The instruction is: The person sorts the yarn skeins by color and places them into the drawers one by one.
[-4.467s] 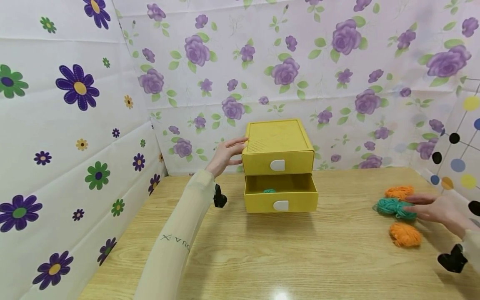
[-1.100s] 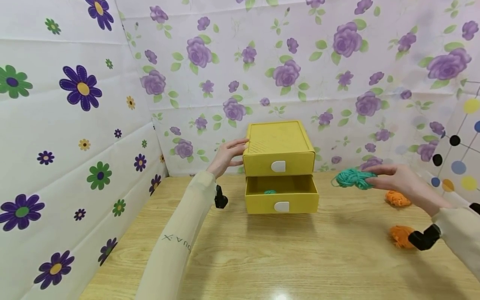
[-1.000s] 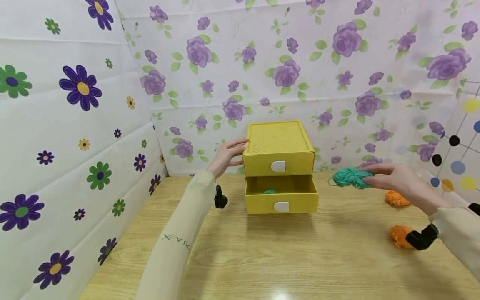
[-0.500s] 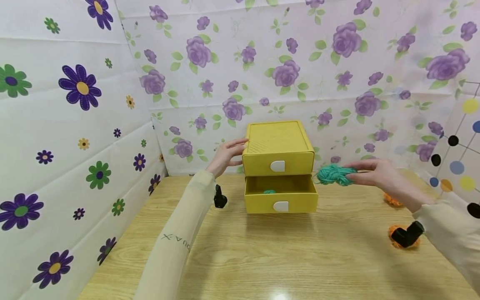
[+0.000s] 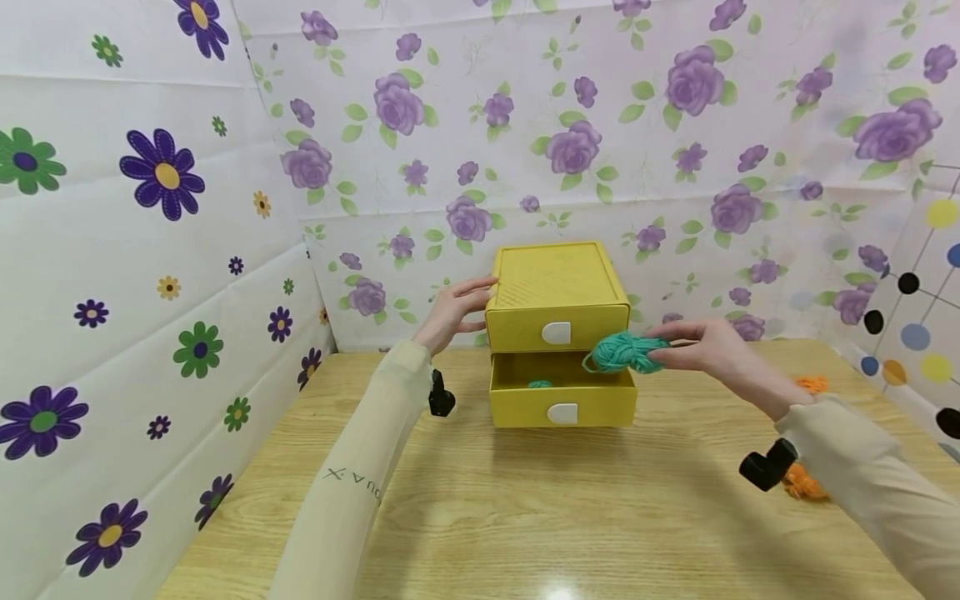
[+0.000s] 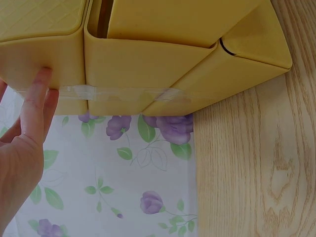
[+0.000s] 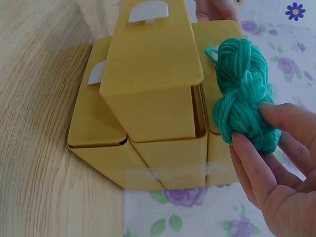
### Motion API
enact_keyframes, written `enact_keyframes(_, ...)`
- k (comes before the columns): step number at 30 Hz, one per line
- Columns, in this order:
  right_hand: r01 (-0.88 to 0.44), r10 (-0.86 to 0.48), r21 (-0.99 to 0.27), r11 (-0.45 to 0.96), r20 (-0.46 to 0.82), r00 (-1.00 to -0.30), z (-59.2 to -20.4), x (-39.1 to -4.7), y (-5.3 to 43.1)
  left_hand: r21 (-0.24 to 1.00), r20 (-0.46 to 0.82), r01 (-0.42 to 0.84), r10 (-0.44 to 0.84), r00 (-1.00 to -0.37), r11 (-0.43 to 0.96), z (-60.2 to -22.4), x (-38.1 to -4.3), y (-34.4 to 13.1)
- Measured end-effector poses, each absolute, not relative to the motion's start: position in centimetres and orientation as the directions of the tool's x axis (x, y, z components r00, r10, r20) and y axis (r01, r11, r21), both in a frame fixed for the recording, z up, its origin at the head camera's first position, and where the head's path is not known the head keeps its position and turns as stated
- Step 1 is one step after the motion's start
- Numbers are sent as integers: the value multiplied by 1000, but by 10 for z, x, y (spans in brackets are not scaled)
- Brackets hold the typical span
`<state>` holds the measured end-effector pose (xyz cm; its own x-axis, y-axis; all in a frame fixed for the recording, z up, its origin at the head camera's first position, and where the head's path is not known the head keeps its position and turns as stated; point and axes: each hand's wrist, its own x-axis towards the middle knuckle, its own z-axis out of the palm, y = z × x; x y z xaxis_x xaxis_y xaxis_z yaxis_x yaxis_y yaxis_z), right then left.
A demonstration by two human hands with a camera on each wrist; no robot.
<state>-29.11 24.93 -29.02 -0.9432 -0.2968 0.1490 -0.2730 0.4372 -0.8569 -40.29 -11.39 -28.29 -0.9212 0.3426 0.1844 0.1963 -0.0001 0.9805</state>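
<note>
My right hand point(image 5: 712, 354) pinches a teal skein of yarn point(image 5: 624, 353) between thumb and fingers. In the head view the skein overlaps the right end of the pulled-out middle drawer point(image 5: 517, 408) of a yellow drawer unit point(image 5: 558, 271). The right wrist view shows the skein point(image 7: 245, 91) tied round its middle, with a loose loop at the far end. A bit of teal yarn point(image 5: 539, 384) shows inside that drawer, mostly hidden by its front. My left hand point(image 5: 450, 312) touches the unit's left side with its fingers fairly straight.
Two orange skeins lie on the wooden table at the right: a front one point(image 5: 804, 483) and a back one point(image 5: 812, 384), both partly hidden by my right arm. A closed bottom drawer point(image 7: 96, 118) sits under the pulled-out one. A flowered cloth point(image 5: 420, 167) hangs behind.
My right hand took the teal skein from between the orange ones, lifted it and carried it left to the pulled-out drawer. My left hand stayed against the unit.
</note>
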Motion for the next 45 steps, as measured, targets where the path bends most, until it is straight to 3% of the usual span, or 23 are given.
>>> enact_keyframes(19, -287, -280, -861, 420, 178, -944, -296, -300, 211, 982, 176, 189, 354, -918, 0, -282, -403, -114)
enact_keyframes(31, -281, -271, -850, 445, 171, -947, -299, -305, 206, 981, 170, 191, 379, -910, 19, -267, -383, -112)
enact_keyframes(45, -234, -313, -924, 303, 135, -940, -298, -305, 203, 984, 169, 179, 368, -914, -5, -277, -397, -114)
